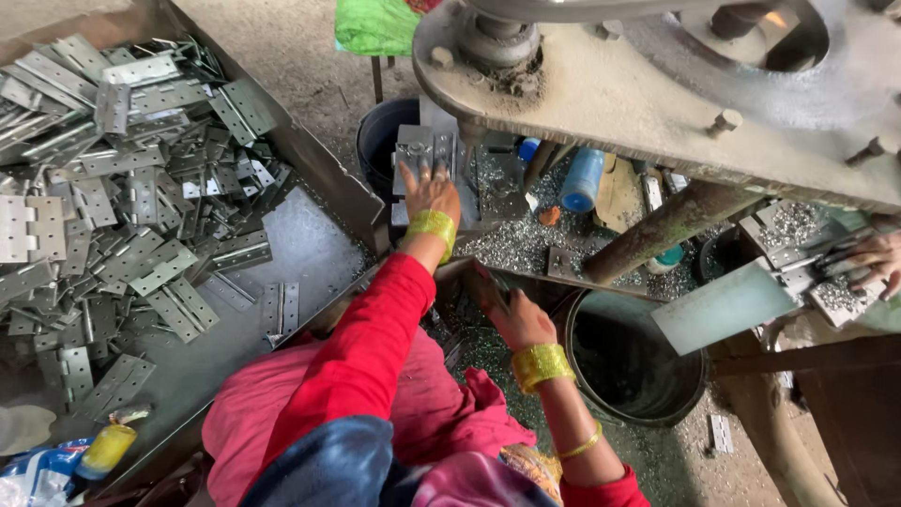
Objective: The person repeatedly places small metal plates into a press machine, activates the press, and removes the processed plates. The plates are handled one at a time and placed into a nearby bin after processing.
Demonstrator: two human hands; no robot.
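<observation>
My left hand (431, 191), with a red sleeve and a gold bangle, reaches forward with its fingers spread. The fingertips rest on a grey metal plate on the die block (424, 150) under the press frame (601, 103). My right hand (519, 319), also with a gold bangle, is lower and closer to me. Its fingers curl at the rim of a dark metal box (469, 272) strewn with metal chips; what it grips is hidden. A large heap of grey hinge plates (113, 188) lies in the metal tray (310, 244) to my left.
A dark round bucket (633, 361) stands on the right of my right hand, with a black bucket (380, 141) behind the die. Another person's hand (873, 258) works on small metal parts at far right. A rusty post (657, 230), a blue bottle (582, 178) and a yellow bottle (108, 449) are about.
</observation>
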